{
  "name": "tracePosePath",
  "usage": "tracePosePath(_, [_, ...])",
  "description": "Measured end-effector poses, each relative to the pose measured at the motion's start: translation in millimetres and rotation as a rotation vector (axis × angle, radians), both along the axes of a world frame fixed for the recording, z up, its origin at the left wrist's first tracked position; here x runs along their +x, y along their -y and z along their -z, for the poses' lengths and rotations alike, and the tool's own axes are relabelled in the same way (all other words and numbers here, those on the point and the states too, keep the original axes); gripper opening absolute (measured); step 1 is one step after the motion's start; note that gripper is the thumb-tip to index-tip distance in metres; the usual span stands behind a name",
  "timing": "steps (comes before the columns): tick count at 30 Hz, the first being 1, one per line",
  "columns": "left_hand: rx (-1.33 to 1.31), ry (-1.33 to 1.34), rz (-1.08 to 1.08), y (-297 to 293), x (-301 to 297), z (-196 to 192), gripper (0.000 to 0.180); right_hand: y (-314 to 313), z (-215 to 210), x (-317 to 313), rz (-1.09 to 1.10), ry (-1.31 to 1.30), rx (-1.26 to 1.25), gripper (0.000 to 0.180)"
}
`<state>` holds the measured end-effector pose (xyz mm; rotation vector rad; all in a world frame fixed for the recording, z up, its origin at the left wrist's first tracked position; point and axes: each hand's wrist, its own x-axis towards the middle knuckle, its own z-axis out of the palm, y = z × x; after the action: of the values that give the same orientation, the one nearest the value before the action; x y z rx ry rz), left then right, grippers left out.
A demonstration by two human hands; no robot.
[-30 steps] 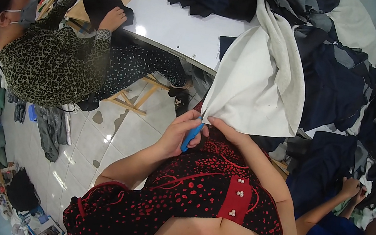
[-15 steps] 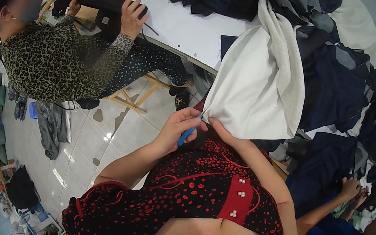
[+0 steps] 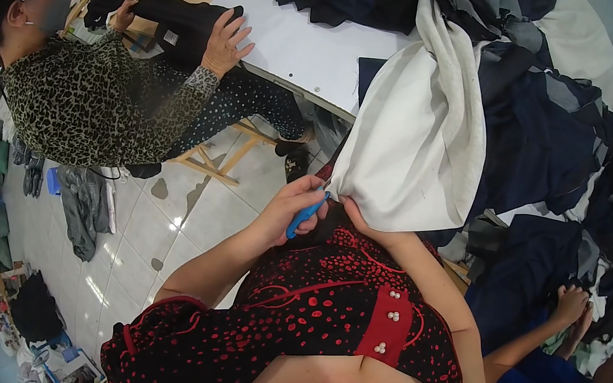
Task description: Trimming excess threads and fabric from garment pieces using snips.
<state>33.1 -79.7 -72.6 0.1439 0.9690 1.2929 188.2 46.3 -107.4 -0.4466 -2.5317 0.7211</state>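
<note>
A large white cloth piece [image 3: 411,136] hangs over the edge of the pile on the table and down to my lap. My left hand [image 3: 289,209] is closed around small blue-handled thread snips [image 3: 305,217], their tip at the cloth's lower left corner. Just to the right, my right hand [image 3: 367,224] grips the cloth's lower edge, its fingers partly hidden under the fabric. I cannot make out whether the snips' blades are apart.
Dark navy garments [image 3: 531,139] lie heaped right of the cloth. A white tabletop [image 3: 306,39] stretches behind it. At the left a co-worker in a patterned top [image 3: 88,101] handles a black garment [image 3: 181,23]. Another person's hands [image 3: 571,304] work among fabrics at the right.
The cloth's lower right part has shifted left and slightly down. My right hand has slid further under its edge; the snips have tilted a little. The left co-worker's hand has spread its fingers.
</note>
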Motion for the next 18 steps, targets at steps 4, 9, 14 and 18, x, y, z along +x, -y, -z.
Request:
tracePosePath(4, [0.005, -0.125, 0.055, 4.7, 0.0, 1.9, 0.022, 2.2, -3.5, -0.3, 0.011, -0.03, -0.085, 0.027])
tracePosePath(9, [0.021, -0.327, 0.051, 4.5, 11.7, 5.1, 0.023, 7.6, -19.9, -5.6, 0.022, -0.07, -0.243, 0.025])
tracePosePath(14, [0.079, -0.303, -0.032, 3.4, 13.0, -5.7, 0.023, 8.0, -14.5, -4.5, 0.036, -0.059, -0.285, 0.021])
tracePosePath(18, [0.059, -0.248, -0.012, 4.0, 9.9, -8.0, 0.024, 8.0, -13.2, -6.2, 0.031, -0.124, -0.27, 0.021])
